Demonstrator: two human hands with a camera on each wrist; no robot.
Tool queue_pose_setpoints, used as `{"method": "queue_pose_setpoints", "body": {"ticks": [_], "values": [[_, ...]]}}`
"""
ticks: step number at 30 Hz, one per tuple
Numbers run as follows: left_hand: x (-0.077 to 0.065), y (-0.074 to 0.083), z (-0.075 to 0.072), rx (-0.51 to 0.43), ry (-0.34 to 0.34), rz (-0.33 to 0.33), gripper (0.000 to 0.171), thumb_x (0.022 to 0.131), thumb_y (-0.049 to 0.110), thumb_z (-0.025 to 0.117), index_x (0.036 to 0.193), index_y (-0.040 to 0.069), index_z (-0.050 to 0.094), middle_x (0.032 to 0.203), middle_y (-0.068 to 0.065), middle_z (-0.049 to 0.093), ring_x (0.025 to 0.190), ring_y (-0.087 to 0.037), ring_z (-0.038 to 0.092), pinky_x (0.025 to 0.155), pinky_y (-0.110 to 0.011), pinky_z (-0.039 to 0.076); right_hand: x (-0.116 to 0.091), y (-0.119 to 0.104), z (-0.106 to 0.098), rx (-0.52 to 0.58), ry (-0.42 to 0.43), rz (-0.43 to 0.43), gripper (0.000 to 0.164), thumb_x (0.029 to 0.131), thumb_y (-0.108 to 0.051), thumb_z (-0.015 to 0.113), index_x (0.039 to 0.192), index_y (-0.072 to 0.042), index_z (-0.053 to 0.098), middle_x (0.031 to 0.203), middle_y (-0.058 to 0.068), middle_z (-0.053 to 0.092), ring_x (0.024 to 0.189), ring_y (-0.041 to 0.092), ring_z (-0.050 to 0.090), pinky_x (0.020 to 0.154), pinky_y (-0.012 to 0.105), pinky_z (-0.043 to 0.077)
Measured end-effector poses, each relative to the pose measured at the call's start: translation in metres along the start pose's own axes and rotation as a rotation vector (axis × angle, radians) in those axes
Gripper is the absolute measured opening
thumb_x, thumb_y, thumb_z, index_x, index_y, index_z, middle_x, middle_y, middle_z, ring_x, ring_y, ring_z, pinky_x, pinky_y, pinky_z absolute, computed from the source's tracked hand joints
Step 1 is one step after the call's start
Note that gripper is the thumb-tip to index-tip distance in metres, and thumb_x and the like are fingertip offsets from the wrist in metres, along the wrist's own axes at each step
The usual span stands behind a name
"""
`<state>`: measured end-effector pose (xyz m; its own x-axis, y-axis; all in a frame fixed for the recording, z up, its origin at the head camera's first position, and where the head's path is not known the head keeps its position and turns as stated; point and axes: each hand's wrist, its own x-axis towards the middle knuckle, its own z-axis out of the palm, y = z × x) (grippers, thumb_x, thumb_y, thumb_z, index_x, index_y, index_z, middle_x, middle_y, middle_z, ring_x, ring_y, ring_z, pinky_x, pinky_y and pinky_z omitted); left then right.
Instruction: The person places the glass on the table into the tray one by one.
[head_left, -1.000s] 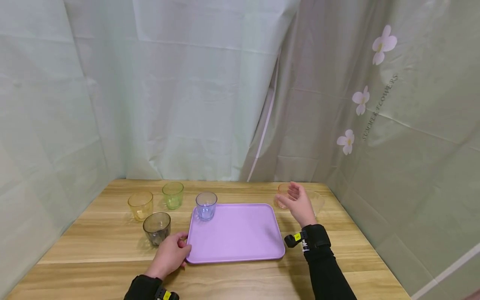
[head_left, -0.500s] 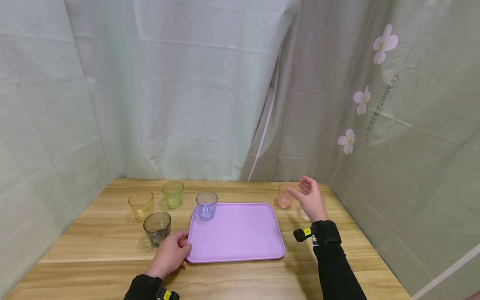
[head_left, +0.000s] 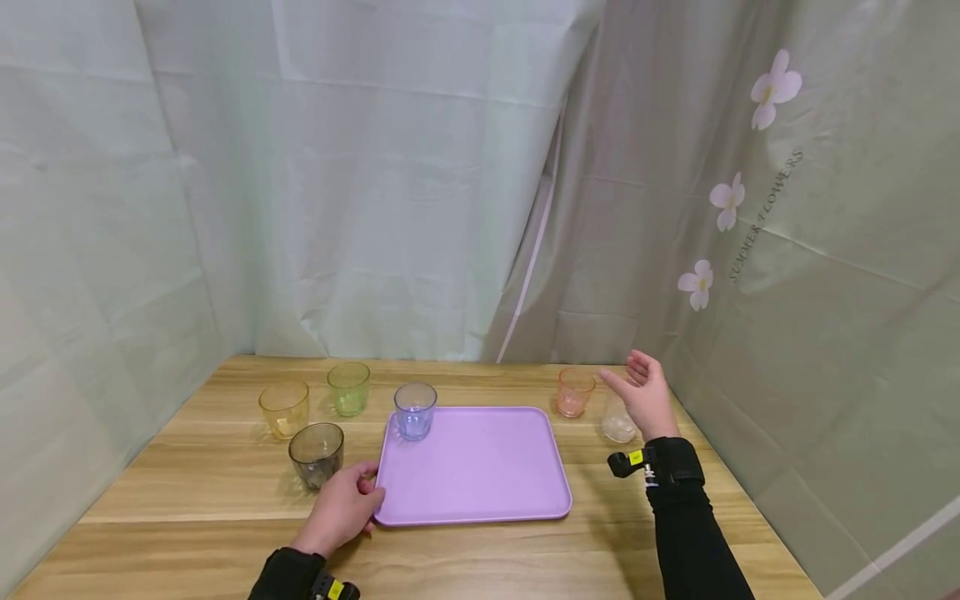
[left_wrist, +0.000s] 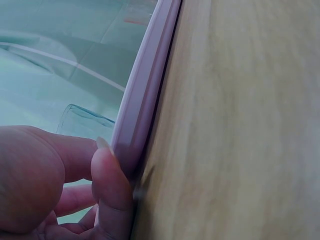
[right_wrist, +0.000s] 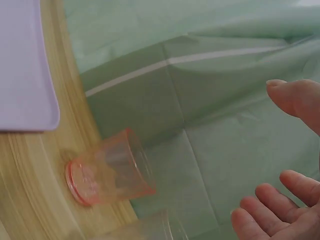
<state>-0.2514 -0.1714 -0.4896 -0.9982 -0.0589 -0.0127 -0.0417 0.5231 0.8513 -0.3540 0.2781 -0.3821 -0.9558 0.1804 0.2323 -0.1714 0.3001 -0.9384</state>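
Note:
A purple tray (head_left: 474,467) lies on the table. My left hand (head_left: 341,508) pinches its near left corner; in the left wrist view the thumb (left_wrist: 111,185) is against the tray's rim (left_wrist: 140,100). A blue glass (head_left: 415,412) stands upright on the tray's far left corner. My right hand (head_left: 641,396) hovers with fingers spread over the clear glass (head_left: 618,423), partly covering it, and holds nothing. Left of that hand stands an orange-pink glass (head_left: 575,393), also seen in the right wrist view (right_wrist: 107,170).
Left of the tray stand a yellow glass (head_left: 285,410), a green glass (head_left: 349,389) and a dark grey glass (head_left: 317,456), all upright on the wooden table (head_left: 187,492). A pale curtain (head_left: 390,208) hangs behind the table and along its sides.
My right hand has moved to the right, away from the orange-pink glass to the clear glass. My left hand stays at the tray's corner, and the glasses have not moved.

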Motion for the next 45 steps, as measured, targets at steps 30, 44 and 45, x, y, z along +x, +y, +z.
{"method": "queue_pose_setpoints", "body": {"ticks": [30, 44, 45], "values": [[-0.002, 0.001, 0.001, -0.007, 0.008, -0.003, 0.048, 0.097, -0.001, 0.068, 0.142, -0.016, 0.060, 0.086, -0.008, 0.058, 0.052, -0.017, 0.063, 0.048, -0.031, 0.056, 0.004, 0.061, -0.021, -0.141, 0.022, 0.192, 0.122, 0.098, -0.048, 0.082, 0.175, -0.007, -0.003, 0.180, 0.031, -0.002, 0.168, 0.051, 0.009, 0.136, 0.066, 0.021], [0.000, -0.001, 0.001, 0.002, 0.009, 0.021, 0.048, 0.096, -0.001, 0.070, 0.140, -0.016, 0.061, 0.084, -0.007, 0.060, 0.051, -0.016, 0.063, 0.047, -0.029, 0.054, 0.007, 0.086, -0.013, -0.141, 0.012, 0.236, 0.124, 0.095, -0.047, 0.083, 0.174, -0.005, -0.003, 0.179, 0.032, 0.001, 0.168, 0.049, 0.008, 0.138, 0.064, 0.017], [0.000, -0.001, 0.001, 0.003, 0.008, 0.021, 0.048, 0.096, -0.001, 0.070, 0.140, -0.016, 0.061, 0.084, -0.007, 0.060, 0.051, -0.016, 0.063, 0.047, -0.029, 0.053, 0.007, 0.087, -0.012, -0.134, 0.011, 0.242, 0.124, 0.095, -0.047, 0.083, 0.174, -0.005, -0.003, 0.180, 0.032, 0.001, 0.169, 0.048, 0.007, 0.138, 0.063, 0.017]]}}
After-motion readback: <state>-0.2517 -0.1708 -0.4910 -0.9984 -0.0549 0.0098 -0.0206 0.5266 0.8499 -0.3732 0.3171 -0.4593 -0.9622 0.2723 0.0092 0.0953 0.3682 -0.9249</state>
